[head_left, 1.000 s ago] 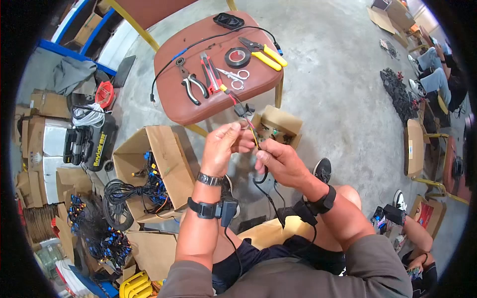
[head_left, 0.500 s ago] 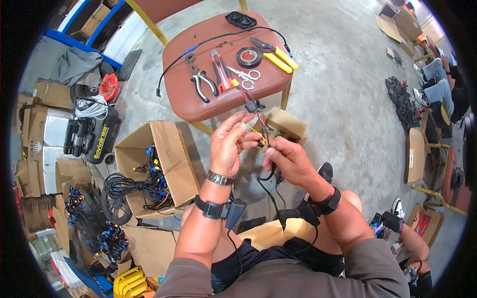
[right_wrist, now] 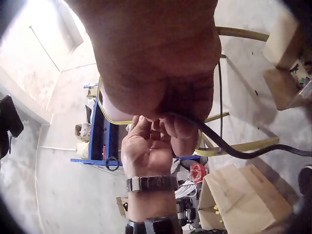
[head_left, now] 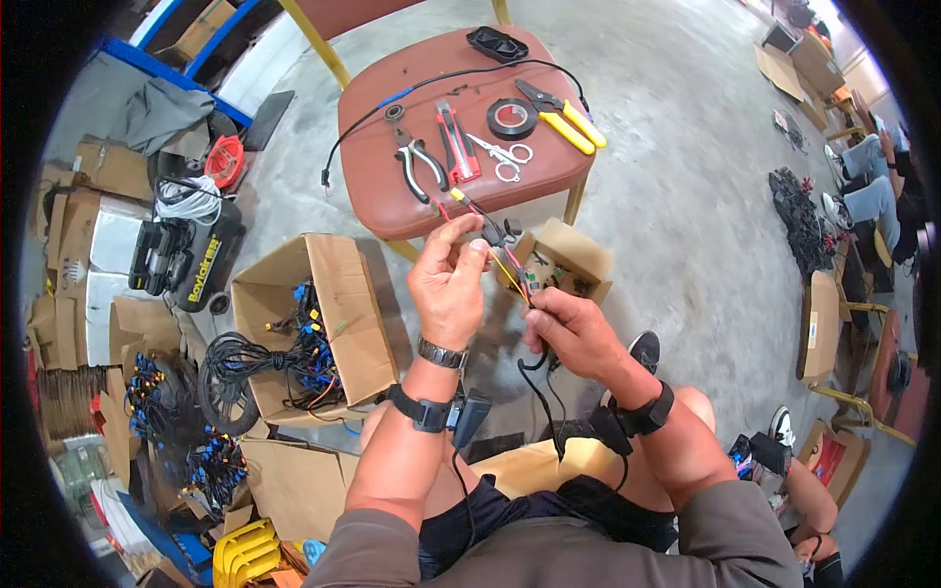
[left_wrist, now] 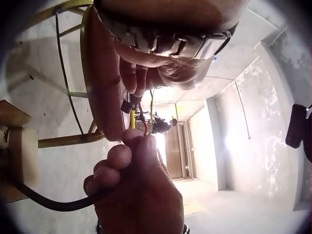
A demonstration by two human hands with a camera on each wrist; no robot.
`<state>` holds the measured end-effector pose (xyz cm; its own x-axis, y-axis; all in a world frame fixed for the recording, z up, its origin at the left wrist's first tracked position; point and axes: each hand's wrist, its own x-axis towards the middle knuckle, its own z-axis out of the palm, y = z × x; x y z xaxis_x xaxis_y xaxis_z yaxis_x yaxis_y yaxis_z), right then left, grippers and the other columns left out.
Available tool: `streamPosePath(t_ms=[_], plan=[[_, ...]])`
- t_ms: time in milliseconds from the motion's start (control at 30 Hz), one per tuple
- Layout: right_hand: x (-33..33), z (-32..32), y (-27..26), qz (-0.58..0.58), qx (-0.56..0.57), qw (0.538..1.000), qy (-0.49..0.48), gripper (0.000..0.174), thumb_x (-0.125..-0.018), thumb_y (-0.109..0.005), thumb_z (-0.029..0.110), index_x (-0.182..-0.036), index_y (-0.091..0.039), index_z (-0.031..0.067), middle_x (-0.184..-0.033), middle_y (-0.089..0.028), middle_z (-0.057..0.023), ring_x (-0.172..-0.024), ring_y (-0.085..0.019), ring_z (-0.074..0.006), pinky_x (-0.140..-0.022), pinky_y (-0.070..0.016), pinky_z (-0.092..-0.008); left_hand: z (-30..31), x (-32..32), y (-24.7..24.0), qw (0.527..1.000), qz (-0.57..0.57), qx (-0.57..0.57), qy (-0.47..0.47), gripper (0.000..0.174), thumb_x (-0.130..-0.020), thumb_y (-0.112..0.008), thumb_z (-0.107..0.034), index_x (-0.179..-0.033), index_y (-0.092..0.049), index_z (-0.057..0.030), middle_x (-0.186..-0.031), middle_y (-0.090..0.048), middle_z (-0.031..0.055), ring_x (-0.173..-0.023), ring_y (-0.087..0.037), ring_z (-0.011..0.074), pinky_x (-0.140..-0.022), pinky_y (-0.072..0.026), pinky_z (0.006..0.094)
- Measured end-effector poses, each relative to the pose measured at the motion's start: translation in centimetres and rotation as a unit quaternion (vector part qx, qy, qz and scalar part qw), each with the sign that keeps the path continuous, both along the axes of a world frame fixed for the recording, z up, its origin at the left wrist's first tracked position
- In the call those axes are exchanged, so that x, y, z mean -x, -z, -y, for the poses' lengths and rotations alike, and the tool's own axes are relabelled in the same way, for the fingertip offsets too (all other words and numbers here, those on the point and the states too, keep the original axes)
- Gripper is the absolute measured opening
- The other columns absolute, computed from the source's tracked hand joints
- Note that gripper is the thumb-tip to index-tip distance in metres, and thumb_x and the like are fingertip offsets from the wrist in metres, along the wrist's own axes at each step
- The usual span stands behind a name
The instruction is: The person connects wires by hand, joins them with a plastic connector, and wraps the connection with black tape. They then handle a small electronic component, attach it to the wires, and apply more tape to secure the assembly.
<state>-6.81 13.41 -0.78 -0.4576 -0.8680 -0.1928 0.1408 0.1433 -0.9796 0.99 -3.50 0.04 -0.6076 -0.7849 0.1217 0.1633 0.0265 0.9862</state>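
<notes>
My right hand grips a black cable right where thin coloured wires come out of its sheath. The cable hangs down below that fist and crosses the right wrist view as a dark curve. A yellow wire runs up from there to my left hand, whose thumb and forefinger pinch it by the end. Beside it, a red wire leads up from the right fingertips in the left wrist view. A small black connector piece hangs on the wires beyond the fingers, near the chair's front edge.
On the red-brown chair seat lie pliers, a utility knife, scissors, black tape and yellow-handled wire strippers. A cardboard box of cables stands left, a smaller box beyond my hands.
The head view has shifted, so the chair sits further right. My left thumb and forefinger have closed on the yellow wire and hold it apart from the others; the right hand keeps its grip.
</notes>
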Motion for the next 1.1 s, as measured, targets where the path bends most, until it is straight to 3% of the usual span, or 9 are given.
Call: streamPosePath(t_ms=[233, 267, 567, 867, 967, 1067, 1100], plan=[[-0.3, -0.3, -0.5, 0.003, -0.02, 1.0, -0.016, 0.015, -0.102, -0.056, 0.012, -0.095, -0.059, -0.0006, -0.074, -0.064, -0.0032, -0.067, -0.061, -0.01, -0.063, -0.0513, -0.028, 2.1, 0.1, 0.3, 0.995, -0.023, -0.077, -0.051, 0.027, -0.094, -0.063, 0.001, -0.121, -0.065, 0.0011, -0.11, -0.071, 0.0104, -0.081, -0.068, 0.0146, -0.066, -0.0555, 0.0265], [-0.4, -0.3, -0.5, 0.006, -0.021, 1.0, -0.016, 0.015, -0.102, -0.056, 0.012, -0.095, -0.059, -0.0008, -0.074, -0.064, -0.0031, -0.067, -0.061, -0.0099, -0.063, -0.0513, -0.028, 2.4, 0.0, 0.2, 0.994, -0.006, -0.088, -0.059, 0.027, -0.092, -0.063, 0.006, -0.119, -0.066, 0.0003, -0.108, -0.071, 0.0078, -0.08, -0.067, 0.0115, -0.066, -0.0548, 0.0255], [-0.3, -0.5, -0.6, 0.059, -0.001, 0.996, -0.067, 0.014, -0.103, -0.053, 0.011, -0.098, -0.06, -0.0002, -0.075, -0.064, -0.0026, -0.068, -0.06, -0.0102, -0.064, -0.0514, -0.0279, 3.1, -0.1, 1.1, 0.997, 0.024, 0.03, -0.072, 0.033, -0.089, -0.07, 0.002, -0.122, -0.066, -0.0005, -0.103, -0.071, 0.0048, -0.079, -0.064, 0.0077, -0.062, -0.0505, 0.0221], [-0.4, -0.6, -0.8, 0.081, 0.022, 0.99, -0.109, 0.016, -0.104, -0.052, 0.012, -0.102, -0.06, -0.0012, -0.076, -0.064, -0.0034, -0.07, -0.062, -0.0112, -0.066, -0.0524, -0.0281, 2.5, 0.2, 0.8, 0.999, 0.002, 0.024, -0.046, 0.041, -0.09, -0.07, 0.002, -0.13, -0.062, -0.0031, -0.095, -0.068, 0.0014, -0.079, -0.06, 0.0059, -0.064, -0.0487, 0.0215], [-0.3, -0.6, -1.0, 0.081, 0.031, 0.989, -0.121, 0.016, -0.105, -0.052, 0.012, -0.102, -0.06, -0.0016, -0.077, -0.064, -0.0032, -0.07, -0.062, -0.0112, -0.067, -0.0527, -0.0283, 2.4, 0.1, 0.4, 0.999, 0.019, 0.019, -0.036, 0.042, -0.09, -0.071, 0.002, -0.131, -0.062, -0.0022, -0.104, -0.067, 0.0039, -0.084, -0.061, 0.0061, -0.069, -0.0504, 0.0214], [-0.3, -0.8, -0.5, 0.131, 0.027, 0.986, -0.103, 0.017, -0.104, -0.052, 0.013, -0.102, -0.061, -0.001, -0.078, -0.064, -0.0032, -0.07, -0.062, -0.0118, -0.066, -0.0525, -0.0284, 2.1, 0.3, -0.3, 0.98, 0.071, 0.169, -0.071, 0.043, -0.086, -0.073, 0.001, -0.128, -0.063, -0.0019, -0.114, -0.066, 0.0095, -0.091, -0.066, 0.0168, -0.079, -0.0541, 0.0289], [-0.1, -0.8, -0.3, 0.142, 0.024, 0.987, -0.073, 0.016, -0.104, -0.053, 0.013, -0.101, -0.061, -0.0007, -0.078, -0.064, -0.0033, -0.07, -0.062, -0.0121, -0.066, -0.0523, -0.0285, 2.1, 0.3, -0.7, 0.949, 0.111, 0.282, -0.089, 0.043, -0.084, -0.072, -0.001, -0.126, -0.063, -0.0018, -0.116, -0.065, 0.0115, -0.094, -0.065, 0.021, -0.082, -0.0536, 0.0325]])
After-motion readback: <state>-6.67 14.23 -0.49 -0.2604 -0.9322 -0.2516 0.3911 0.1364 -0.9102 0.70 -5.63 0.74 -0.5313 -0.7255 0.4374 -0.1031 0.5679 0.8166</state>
